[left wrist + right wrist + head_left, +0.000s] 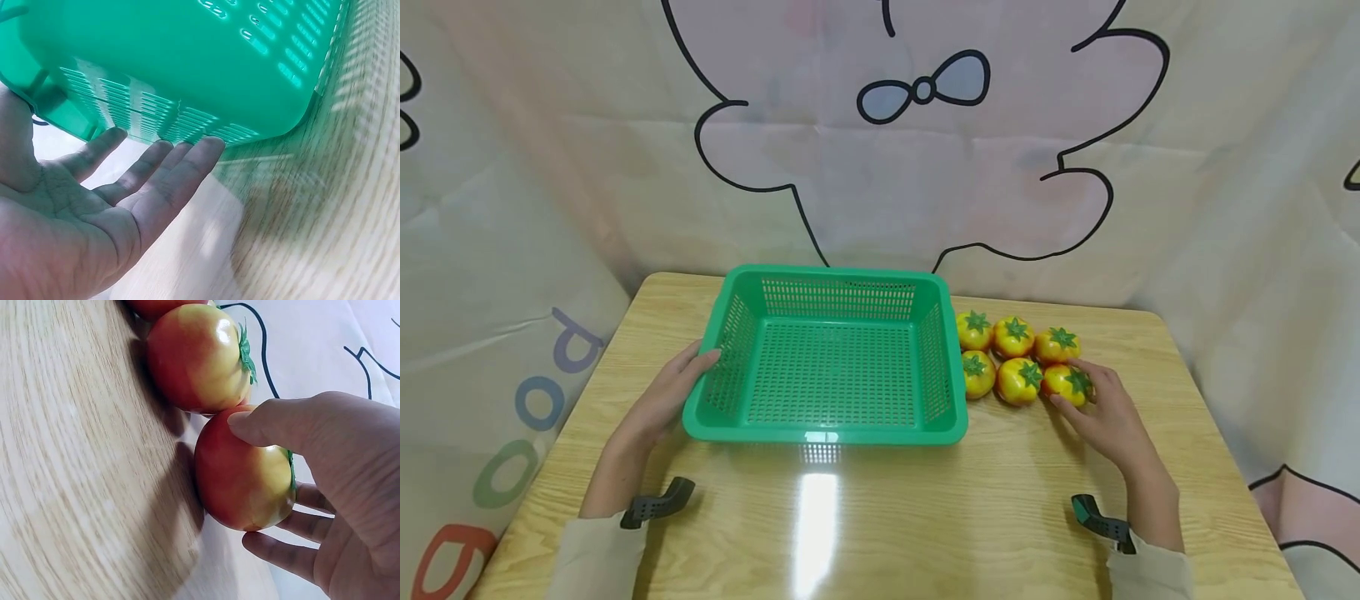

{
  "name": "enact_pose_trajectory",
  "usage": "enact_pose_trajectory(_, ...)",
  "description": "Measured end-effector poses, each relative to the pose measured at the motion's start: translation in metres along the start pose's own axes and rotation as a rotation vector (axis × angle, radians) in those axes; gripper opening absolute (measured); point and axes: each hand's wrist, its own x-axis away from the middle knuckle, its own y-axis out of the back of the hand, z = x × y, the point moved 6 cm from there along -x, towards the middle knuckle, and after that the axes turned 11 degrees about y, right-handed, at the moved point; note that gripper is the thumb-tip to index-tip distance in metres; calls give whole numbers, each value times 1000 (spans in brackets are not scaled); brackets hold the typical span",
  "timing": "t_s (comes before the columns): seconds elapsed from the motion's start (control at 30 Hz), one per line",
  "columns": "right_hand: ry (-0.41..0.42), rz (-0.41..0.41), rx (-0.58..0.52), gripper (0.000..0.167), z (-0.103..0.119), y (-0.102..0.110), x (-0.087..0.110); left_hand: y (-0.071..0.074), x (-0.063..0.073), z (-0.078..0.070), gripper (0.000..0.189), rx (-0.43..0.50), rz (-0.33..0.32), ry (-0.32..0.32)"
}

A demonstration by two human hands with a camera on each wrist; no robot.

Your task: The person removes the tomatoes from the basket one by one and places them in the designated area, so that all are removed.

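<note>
A green plastic basket (827, 435) with slotted walls stands on the table, and nothing lies in it. My left hand (664, 393) grips its left side: the thumb lies over the rim. In the left wrist view the long fingers (169, 181) reach up against the outer wall. To the right of the basket sit several red-and-yellow tomatoes (1019, 382) with green leafy tops, in two rows. My right hand (1108, 417) holds the front-right tomato (244, 475) between thumb and fingers. Beside it a neighbouring tomato (194, 359) sits very close.
The wooden table (970, 517) ends at the back against a printed cloth (880, 192), which also hangs at both sides. A dark band (658, 502) is on the left wrist and another band (1102, 523) on the right. Glare shines on the tabletop in front of the basket.
</note>
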Motion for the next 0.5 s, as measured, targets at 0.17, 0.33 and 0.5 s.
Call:
enact_pose_trajectory(0.17,20,-26,0,57,2,1,2,-1,0,0,74,25,19,-9)
enact_pose_trajectory(0.33,24,-40,11,56,3,1,1,-1,0,1,74,19,15,-3)
enact_pose_trajectory(0.5,4,-34,23,62,3,1,2,-1,0,0,74,25,19,-8)
